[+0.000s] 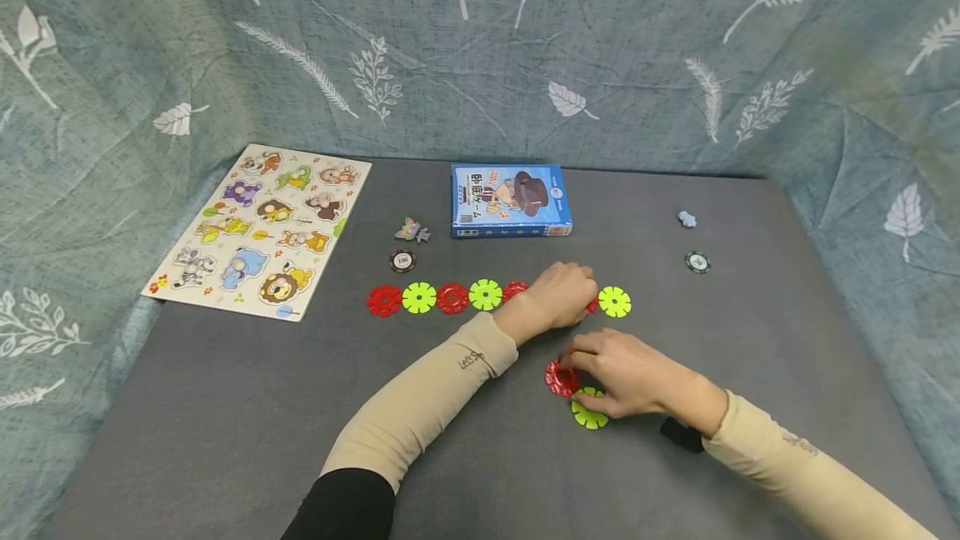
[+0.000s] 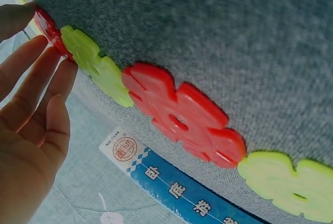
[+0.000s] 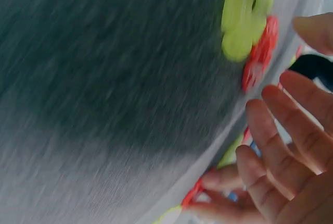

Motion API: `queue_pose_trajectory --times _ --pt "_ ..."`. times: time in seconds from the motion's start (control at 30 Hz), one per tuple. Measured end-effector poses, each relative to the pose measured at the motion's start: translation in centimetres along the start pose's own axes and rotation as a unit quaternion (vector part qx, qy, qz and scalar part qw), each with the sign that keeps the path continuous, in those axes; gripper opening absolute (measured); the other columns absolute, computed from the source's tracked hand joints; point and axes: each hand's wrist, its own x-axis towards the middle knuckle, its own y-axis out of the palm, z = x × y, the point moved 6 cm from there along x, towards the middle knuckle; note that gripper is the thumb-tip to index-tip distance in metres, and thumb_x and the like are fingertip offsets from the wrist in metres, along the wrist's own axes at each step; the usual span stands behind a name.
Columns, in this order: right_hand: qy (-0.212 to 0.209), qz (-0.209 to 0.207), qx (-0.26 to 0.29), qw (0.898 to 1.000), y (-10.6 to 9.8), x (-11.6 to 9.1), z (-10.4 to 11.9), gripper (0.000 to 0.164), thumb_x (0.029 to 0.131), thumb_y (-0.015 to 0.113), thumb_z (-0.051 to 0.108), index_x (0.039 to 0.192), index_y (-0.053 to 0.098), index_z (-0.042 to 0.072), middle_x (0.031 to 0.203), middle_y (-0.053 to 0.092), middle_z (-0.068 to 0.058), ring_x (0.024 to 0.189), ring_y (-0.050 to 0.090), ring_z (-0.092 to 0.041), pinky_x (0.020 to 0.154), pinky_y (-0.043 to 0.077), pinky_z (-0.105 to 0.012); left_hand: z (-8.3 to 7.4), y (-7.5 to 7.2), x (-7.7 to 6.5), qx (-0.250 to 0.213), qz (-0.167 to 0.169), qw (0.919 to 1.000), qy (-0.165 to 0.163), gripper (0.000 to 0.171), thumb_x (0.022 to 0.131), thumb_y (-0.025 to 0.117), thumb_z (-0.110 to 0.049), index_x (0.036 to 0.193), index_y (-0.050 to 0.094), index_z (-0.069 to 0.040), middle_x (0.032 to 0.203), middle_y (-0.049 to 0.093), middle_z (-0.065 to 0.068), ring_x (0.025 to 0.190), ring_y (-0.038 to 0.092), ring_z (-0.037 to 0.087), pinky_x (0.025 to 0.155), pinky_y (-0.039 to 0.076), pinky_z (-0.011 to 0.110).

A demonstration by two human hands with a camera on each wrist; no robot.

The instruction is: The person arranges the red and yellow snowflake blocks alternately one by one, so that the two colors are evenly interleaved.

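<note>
A row of flower-shaped notched plastic discs, red and yellow-green by turns, runs across the table, from a red disc (image 1: 384, 300) at the left to a yellow-green disc (image 1: 615, 302) at the right. My left hand (image 1: 557, 297) reaches over the row and hides part of it. Its thumb and fingertips pinch a red disc (image 2: 49, 28) near the row's right end. Nearer to me lie a loose red disc (image 1: 561, 378) and a loose yellow-green disc (image 1: 590, 408), edge to edge. Above them hovers my right hand (image 1: 626, 372), thumb and fingers apart, with nothing gripped between them.
Behind the row lie a blue card-game box (image 1: 510, 200), a poker chip (image 1: 402, 261) and small figures (image 1: 411, 230). An animal puzzle board (image 1: 262, 232) is at the left. Another chip (image 1: 697, 262) and a small blue piece (image 1: 687, 219) sit at the right.
</note>
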Motion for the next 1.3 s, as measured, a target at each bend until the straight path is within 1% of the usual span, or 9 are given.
queue_pose_trajectory --times 0.13,0.27,0.43,0.57,0.7,1.03,1.3 --pt "0.004 0.010 -0.025 1.000 0.7 0.7 0.8 0.040 0.075 0.077 0.035 0.104 0.069 0.010 0.103 0.066 0.000 0.084 0.062 -0.013 0.076 0.051 -0.030 0.1 0.0 0.1 -0.003 0.005 1.0000 -0.002 0.018 0.093 0.062 -0.026 0.099 0.073 -0.014 0.101 0.067 0.003 0.093 0.065 0.020 0.083 0.053 0.036" --pt "0.015 0.014 -0.043 0.999 1.1 1.0 1.1 0.039 0.074 0.078 0.034 0.103 0.070 0.010 0.103 0.066 -0.001 0.083 0.060 -0.014 0.075 0.051 -0.029 0.1 -0.1 0.1 -0.005 0.008 1.0000 -0.002 0.019 0.093 0.062 -0.027 0.101 0.073 -0.014 0.102 0.067 0.002 0.093 0.064 0.019 0.084 0.053 0.036" --pt "0.029 0.014 -0.021 0.999 1.4 1.3 1.4 0.034 0.073 0.077 0.028 0.101 0.070 0.011 0.101 0.065 -0.001 0.083 0.060 -0.013 0.072 0.052 -0.027 0.1 0.0 0.1 -0.008 0.011 0.9999 -0.001 0.020 0.092 0.063 -0.027 0.103 0.073 -0.014 0.102 0.066 0.002 0.093 0.064 0.019 0.084 0.053 0.035" --pt "0.033 0.011 -0.017 0.999 1.5 1.4 1.6 0.034 0.069 0.077 0.024 0.100 0.070 0.010 0.100 0.065 -0.001 0.082 0.059 -0.013 0.072 0.052 -0.027 0.2 -0.1 0.1 -0.008 0.009 0.9999 0.001 0.019 0.092 0.064 -0.028 0.103 0.073 -0.014 0.101 0.067 0.002 0.092 0.064 0.019 0.083 0.053 0.036" --pt "0.026 0.006 -0.020 0.999 1.5 1.5 1.6 0.036 0.066 0.076 0.023 0.100 0.070 0.010 0.099 0.065 0.000 0.083 0.059 -0.013 0.074 0.051 -0.028 0.2 0.0 0.1 -0.010 0.005 0.9999 0.003 0.020 0.091 0.064 -0.028 0.102 0.073 -0.014 0.100 0.067 0.002 0.092 0.064 0.019 0.083 0.053 0.036" --pt "-0.004 -0.015 -0.014 1.000 1.2 1.4 1.8 0.038 0.067 0.078 0.026 0.101 0.068 0.011 0.098 0.065 0.000 0.087 0.060 -0.012 0.079 0.051 -0.029 0.3 0.1 0.1 -0.013 0.002 0.9999 0.004 0.018 0.091 0.065 -0.027 0.100 0.073 -0.014 0.099 0.067 0.002 0.091 0.065 0.019 0.082 0.053 0.036" --pt "-0.019 -0.038 -0.002 0.999 0.0 0.9 1.4 0.041 0.064 0.080 0.027 0.100 0.068 0.012 0.096 0.065 0.002 0.087 0.061 -0.011 0.080 0.051 -0.027 0.2 -0.1 0.0 -0.012 0.000 0.9999 0.006 0.017 0.091 0.064 -0.026 0.099 0.073 -0.013 0.099 0.067 0.003 0.091 0.065 0.020 0.081 0.054 0.036"
